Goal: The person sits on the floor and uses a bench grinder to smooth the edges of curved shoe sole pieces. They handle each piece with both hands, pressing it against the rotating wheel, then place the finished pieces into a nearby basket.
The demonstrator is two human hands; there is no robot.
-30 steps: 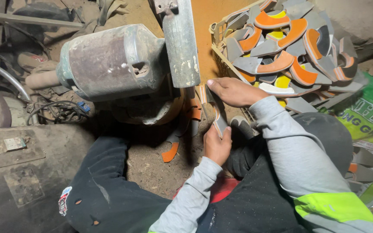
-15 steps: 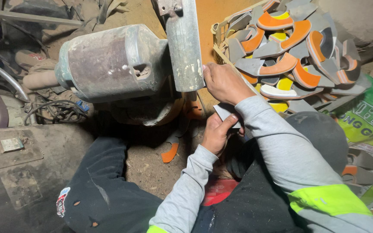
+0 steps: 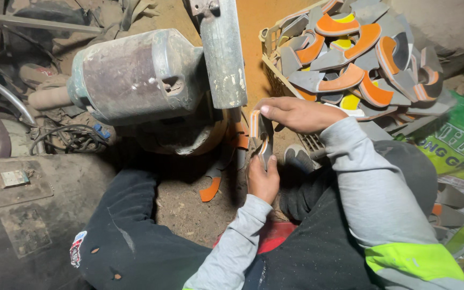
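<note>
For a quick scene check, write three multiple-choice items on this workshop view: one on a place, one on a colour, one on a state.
1. Where is the basket of curved pieces?
A. Beyond the right hand, at upper right
B. On the person's lap
C. Left of the motor

2. Which colours show on the piece held between the hands?
A. Blue and white
B. Orange and grey
C. Plain black

3. How is that piece held?
A. Lying loose on the ground
B. By the left hand alone
C. By both hands at once

Answers: 1 A, the basket sits past the right hand, right of the metal motor. 2 B, an orange edge and grey body show. 3 C, the left hand grips it from below, the right from above.
</note>
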